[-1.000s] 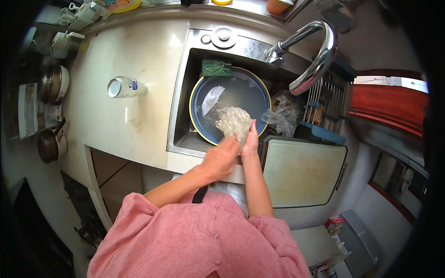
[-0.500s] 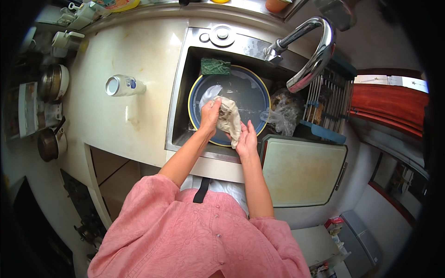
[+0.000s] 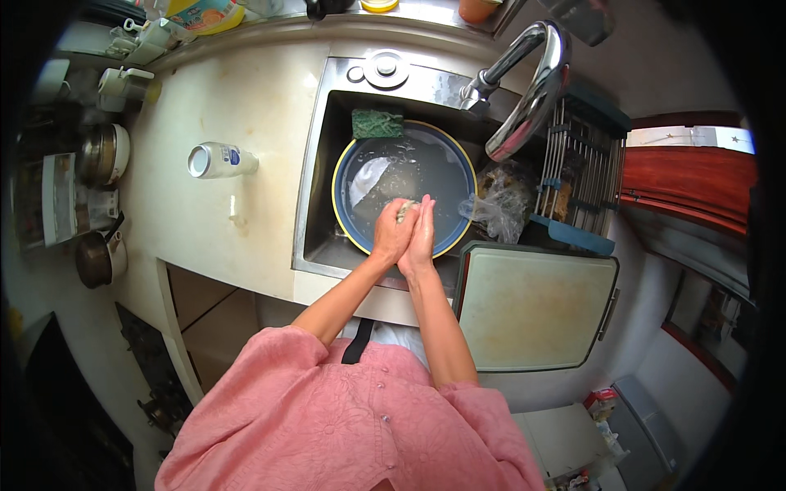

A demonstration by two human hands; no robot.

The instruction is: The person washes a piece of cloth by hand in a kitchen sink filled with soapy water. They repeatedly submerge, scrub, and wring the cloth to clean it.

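Note:
Over the near side of a blue basin with a yellow rim (image 3: 337, 209), my two hands are pressed together around a bunched beige cloth (image 3: 404, 213). My left hand (image 3: 394, 231) curls its fingers over the cloth, of which only a small bit shows. Flat against it from the right lies my right hand (image 3: 421, 234), its fingers straight. Greyish water fills the basin, with bubbles on top and a white piece of cloth (image 3: 367, 180) at the left side. A green scouring pad (image 3: 377, 123) rests at the basin's far left rim.
The basin stands in a steel sink (image 3: 313, 188) under a curved faucet (image 3: 524, 123). To its right are a clear plastic bag (image 3: 501, 204) and a dish rack (image 3: 565, 172). A cutting board (image 3: 536, 311) lies nearer. On the left counter stands a white bottle (image 3: 221, 160).
The beige cloth, spread between my hands before, is now bunched up inside them. My hands have come together, and bubbles have appeared on the water.

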